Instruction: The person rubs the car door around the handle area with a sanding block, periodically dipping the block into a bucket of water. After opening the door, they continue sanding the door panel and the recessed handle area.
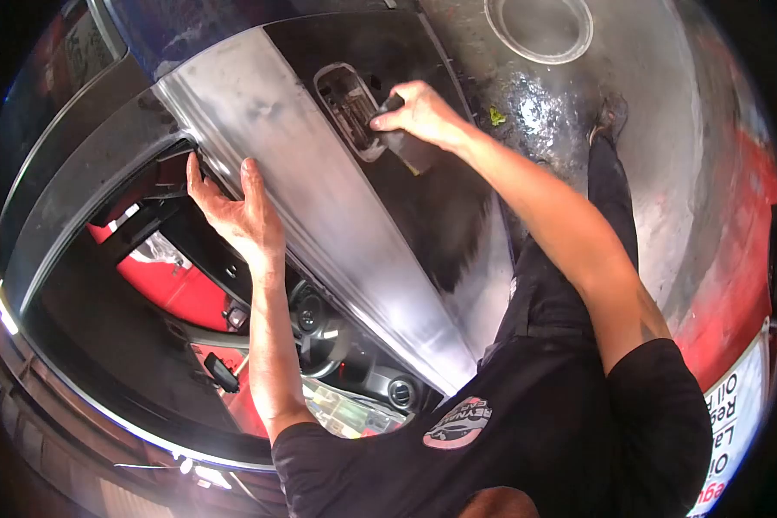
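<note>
My right hand (423,116) is closed round a small dark grey piece (392,104) that looks like folded sandpaper, at the edge of the door handle recess (347,104). That recess is an oblong with a pale rim, set in a dark, dusty door panel (406,203). Alongside runs a bare, silvery band of the door (319,173), with a smudge near its far end. My left hand (240,216) is open, fingers apart and thumb raised, over the inner edge of that band beside the window opening. It holds nothing.
Through the window opening show a steering wheel (324,341), a round air vent (401,393) and red surfaces. A pale round rim (540,30) lies on the wet, grey floor. A lettered white sign (738,414) stands at the right, below something red.
</note>
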Motion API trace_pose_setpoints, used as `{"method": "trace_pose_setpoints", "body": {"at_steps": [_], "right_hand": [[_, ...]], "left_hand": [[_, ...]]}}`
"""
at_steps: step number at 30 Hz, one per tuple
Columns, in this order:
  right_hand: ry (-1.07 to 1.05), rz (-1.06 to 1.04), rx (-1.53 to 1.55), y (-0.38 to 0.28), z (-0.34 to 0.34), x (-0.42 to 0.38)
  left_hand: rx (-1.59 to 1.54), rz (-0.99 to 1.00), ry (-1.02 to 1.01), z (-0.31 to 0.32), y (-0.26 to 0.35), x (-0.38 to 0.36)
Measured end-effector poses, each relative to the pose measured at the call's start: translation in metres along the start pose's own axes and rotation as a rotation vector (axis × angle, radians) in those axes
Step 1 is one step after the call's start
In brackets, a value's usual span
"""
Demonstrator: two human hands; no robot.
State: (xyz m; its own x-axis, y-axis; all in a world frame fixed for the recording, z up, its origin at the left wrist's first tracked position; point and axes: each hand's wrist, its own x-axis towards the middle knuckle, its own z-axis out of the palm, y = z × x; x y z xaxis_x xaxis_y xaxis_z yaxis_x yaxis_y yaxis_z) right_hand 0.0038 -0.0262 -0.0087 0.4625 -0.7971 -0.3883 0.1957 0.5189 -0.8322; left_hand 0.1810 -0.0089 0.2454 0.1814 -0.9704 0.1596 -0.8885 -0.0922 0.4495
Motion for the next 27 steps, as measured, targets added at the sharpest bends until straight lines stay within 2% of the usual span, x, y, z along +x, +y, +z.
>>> {"method": "trace_pose_setpoints", "body": {"at_steps": [1,5,7,8,9,11,12,15,16,19,21,23,25,27], "right_hand": [[0.025,0.043,0.162,0.006,0.008,-0.006],[0.063,0.075,-0.014,-0.004,0.01,-0.021],[0.064,-0.126,-0.288,-0.015,0.001,-0.01],[0.19,-0.243,-0.311,-0.003,0.008,-0.006],[0.182,-0.24,-0.318,0.003,0.011,-0.011],[0.21,-0.122,-0.034,0.013,0.015,-0.015],[0.206,-0.101,-0.014,0.014,0.016,-0.019],[0.134,-0.169,-0.189,0.004,0.003,-0.01],[0.174,-0.255,-0.286,-0.008,-0.002,0.002],[0.197,-0.252,-0.271,-0.046,-0.012,0.034],[0.102,-0.257,-0.244,-0.01,-0.007,0.029],[0.091,-0.348,-0.26,0.014,0.004,-0.007],[0.116,-0.331,-0.277,-0.008,0.001,0.0],[0.239,-0.293,-0.308,-0.036,-0.005,0.034]], "left_hand": [[0.054,0.039,0.005,-0.001,-0.001,0.001],[0.014,0.053,0.007,-0.001,0.006,0.0],[-0.063,0.016,0.004,0.0,0.004,0.0],[-0.067,0.016,0.01,0.001,0.004,0.002],[-0.033,0.006,0.008,0.0,0.004,0.001],[-0.006,-0.005,0.024,-0.001,0.003,0.001],[-0.029,-0.014,0.021,-0.002,0.006,0.001],[-0.052,0.012,0.027,-0.001,0.009,0.002],[-0.047,0.008,0.027,-0.001,0.007,0.004],[-0.025,-0.035,0.014,-0.001,0.013,-0.001],[-0.023,-0.043,0.016,-0.001,0.018,0.002],[0.043,0.033,0.035,0.0,0.012,0.004],[-0.012,-0.012,0.022,-0.002,0.007,0.003],[-0.129,-0.065,0.007,-0.001,0.011,0.0]]}}
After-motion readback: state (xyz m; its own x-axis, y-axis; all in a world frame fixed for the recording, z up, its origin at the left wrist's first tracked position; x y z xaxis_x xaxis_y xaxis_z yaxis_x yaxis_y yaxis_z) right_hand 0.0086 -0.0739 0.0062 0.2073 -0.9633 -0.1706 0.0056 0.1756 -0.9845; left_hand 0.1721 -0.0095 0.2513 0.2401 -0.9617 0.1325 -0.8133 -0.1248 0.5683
